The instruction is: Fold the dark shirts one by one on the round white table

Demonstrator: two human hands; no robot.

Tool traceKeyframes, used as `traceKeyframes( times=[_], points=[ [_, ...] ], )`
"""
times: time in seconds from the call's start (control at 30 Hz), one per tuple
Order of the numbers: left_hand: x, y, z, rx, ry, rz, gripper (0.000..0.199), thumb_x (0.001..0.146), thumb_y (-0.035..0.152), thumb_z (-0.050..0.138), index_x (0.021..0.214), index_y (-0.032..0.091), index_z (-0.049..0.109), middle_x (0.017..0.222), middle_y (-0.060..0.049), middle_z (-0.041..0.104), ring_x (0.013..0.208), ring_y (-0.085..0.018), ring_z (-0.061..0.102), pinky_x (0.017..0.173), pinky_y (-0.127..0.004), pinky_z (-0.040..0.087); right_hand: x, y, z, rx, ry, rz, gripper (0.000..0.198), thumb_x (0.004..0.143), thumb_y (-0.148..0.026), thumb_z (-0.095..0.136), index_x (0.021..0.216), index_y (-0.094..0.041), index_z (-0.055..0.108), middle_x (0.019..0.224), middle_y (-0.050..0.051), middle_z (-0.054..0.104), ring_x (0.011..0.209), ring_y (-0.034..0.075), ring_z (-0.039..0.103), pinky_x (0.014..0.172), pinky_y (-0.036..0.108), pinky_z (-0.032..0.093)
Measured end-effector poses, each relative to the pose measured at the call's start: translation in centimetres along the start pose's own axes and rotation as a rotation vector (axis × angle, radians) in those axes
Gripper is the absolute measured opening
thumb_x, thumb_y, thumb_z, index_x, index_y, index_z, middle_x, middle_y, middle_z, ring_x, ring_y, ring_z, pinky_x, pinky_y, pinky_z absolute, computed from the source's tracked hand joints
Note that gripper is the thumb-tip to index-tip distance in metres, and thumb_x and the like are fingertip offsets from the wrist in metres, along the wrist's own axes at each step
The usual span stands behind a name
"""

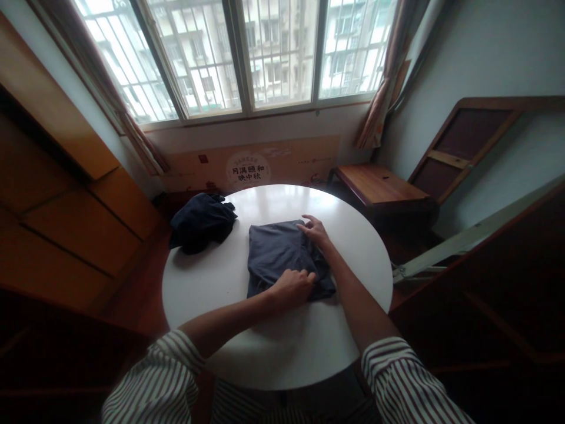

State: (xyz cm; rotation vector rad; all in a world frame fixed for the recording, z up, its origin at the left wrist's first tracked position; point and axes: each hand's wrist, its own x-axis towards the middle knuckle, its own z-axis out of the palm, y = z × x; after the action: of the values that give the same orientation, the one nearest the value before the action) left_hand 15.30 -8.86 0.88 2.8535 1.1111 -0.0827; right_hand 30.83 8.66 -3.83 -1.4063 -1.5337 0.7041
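Observation:
A folded grey-blue garment (274,250) lies on the round white table (203,306). Its left part looks smooth, while the right side is creased and uneven. My left hand (293,287) rests at the near edge with its fingers curled onto the cloth, gripping it. At the far right corner, my right hand (315,231) touches the garment with its fingers bent and somewhat apart. The exact kind of garment cannot be made out in its folded state.
A crumpled dark navy garment (203,221) lies at the table's left edge. Beyond the table's right side stands a low wooden stool or small table (382,181). Wooden cabinets (75,218) line the left, and a printed cardboard panel (300,159) leans below the windows.

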Motion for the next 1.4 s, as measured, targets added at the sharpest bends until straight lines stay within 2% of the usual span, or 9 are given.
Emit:
traceKeyframes(
  times=[0.1, 0.23, 0.5, 0.6, 0.7, 0.83, 1.0, 1.17, 1.4],
  points=[
    [0.1, -0.1, -0.2, 0.007, 0.076, 0.009, 0.022, 0.103, 0.023, 0.033, 0.108, 0.016, 0.053, 0.093, -0.009, 0.065, 0.077, -0.021, 0.068, 0.066, -0.032, 0.053, -0.1, -0.1, -0.2, -0.011, -0.004, -0.029, 0.052, 0.075, -0.032, 0.068, 0.122, -0.012, 0.063, 0.065, -0.003, 0.058, 0.061, 0.014, 0.056, 0.06, 0.024, 0.048],
    [-0.1, 0.6, 0.1, -0.003, 0.158, 0.031, 0.026, 0.105, 0.024, 0.028, 0.107, 0.016, 0.053, 0.092, -0.008, 0.064, 0.075, -0.019, 0.066, 0.064, -0.031, 0.052, -0.2, -0.7, -0.3, -0.049, 0.036, -0.073, 0.044, 0.079, -0.028, 0.06, 0.121, -0.015, 0.063, 0.076, 0.0, 0.061, 0.073, 0.016, 0.06, 0.068, 0.026, 0.05],
    [-1.7, 0.8, -0.4, -0.071, 0.216, 0.061, 0.026, 0.104, 0.033, 0.038, 0.096, 0.016, 0.057, 0.092, -0.007, 0.066, 0.082, -0.019, 0.066, 0.069, -0.028, 0.05, -0.6, -0.8, -0.2, -0.282, 0.029, -0.048, 0.031, 0.08, -0.019, 0.053, 0.107, -0.017, 0.068, 0.071, 0.0, 0.061, 0.067, 0.016, 0.059, 0.071, 0.028, 0.05],
    [-4.5, -1.4, -1.9, -0.138, 0.27, -0.119, 0.031, 0.105, 0.032, 0.033, 0.093, 0.017, 0.057, 0.092, -0.006, 0.067, 0.081, -0.017, 0.066, 0.069, -0.026, 0.047, -0.9, -1.7, -0.9, -0.398, 0.027, -0.064, 0.03, 0.08, -0.024, 0.059, 0.107, -0.017, 0.069, 0.09, 0.008, 0.067, 0.082, 0.021, 0.062, 0.079, 0.033, 0.05],
    [-7.7, -4.8, -1.8, -0.157, 0.309, -0.434, 0.034, 0.105, 0.036, 0.033, 0.09, 0.019, 0.058, 0.088, -0.006, 0.068, 0.078, -0.019, 0.067, 0.068, -0.027, 0.045, -0.6, -3.9, -1.1, -0.486, -0.011, -0.098, 0.029, 0.087, -0.027, 0.056, 0.11, -0.014, 0.069, 0.101, 0.013, 0.068, 0.092, 0.023, 0.064, 0.084, 0.033, 0.049],
    [-10.0, -8.3, 0.3, -0.247, 0.321, -0.711, 0.036, 0.102, 0.048, 0.038, 0.102, 0.02, 0.061, 0.077, -0.005, 0.07, 0.075, -0.022, 0.067, 0.068, -0.029, 0.043, 0.8, -8.6, 1.9, -0.547, -0.229, -0.175, 0.021, 0.09, -0.03, 0.059, 0.097, -0.018, 0.074, 0.092, 0.008, 0.073, 0.084, 0.018, 0.067, 0.078, 0.025, 0.048],
    [-9.6, -9.3, 1.9, -0.414, 0.282, -0.708, 0.05, 0.101, 0.053, 0.037, 0.082, 0.019, 0.067, 0.078, -0.007, 0.072, 0.073, -0.02, 0.066, 0.065, -0.027, 0.04, 2.5, -13.0, 8.9, -0.666, -0.41, -0.17, 0.035, 0.09, -0.046, 0.059, 0.101, -0.016, 0.074, 0.108, 0.016, 0.073, 0.098, 0.026, 0.068, 0.082, 0.031, 0.051],
    [-8.9, -8.7, 2.0, -0.513, 0.331, -0.689, 0.047, 0.102, 0.049, 0.038, 0.086, 0.018, 0.069, 0.084, -0.006, 0.073, 0.074, -0.018, 0.066, 0.065, -0.025, 0.04, 3.0, -13.0, 13.0, -0.77, -0.555, -0.122, 0.047, 0.086, -0.049, 0.067, 0.113, -0.011, 0.07, 0.119, 0.022, 0.068, 0.108, 0.032, 0.066, 0.086, 0.037, 0.052],
    [-8.9, -7.9, 2.4, -0.423, 0.33, -0.662, 0.034, 0.102, 0.036, 0.041, 0.089, 0.021, 0.068, 0.083, -0.006, 0.072, 0.075, -0.019, 0.066, 0.067, -0.026, 0.04, 3.6, -11.7, 14.0, -0.795, -0.619, -0.182, 0.031, 0.096, -0.038, 0.058, 0.119, -0.017, 0.063, 0.123, 0.009, 0.063, 0.108, 0.022, 0.063, 0.093, 0.045, 0.052]
  ],
)
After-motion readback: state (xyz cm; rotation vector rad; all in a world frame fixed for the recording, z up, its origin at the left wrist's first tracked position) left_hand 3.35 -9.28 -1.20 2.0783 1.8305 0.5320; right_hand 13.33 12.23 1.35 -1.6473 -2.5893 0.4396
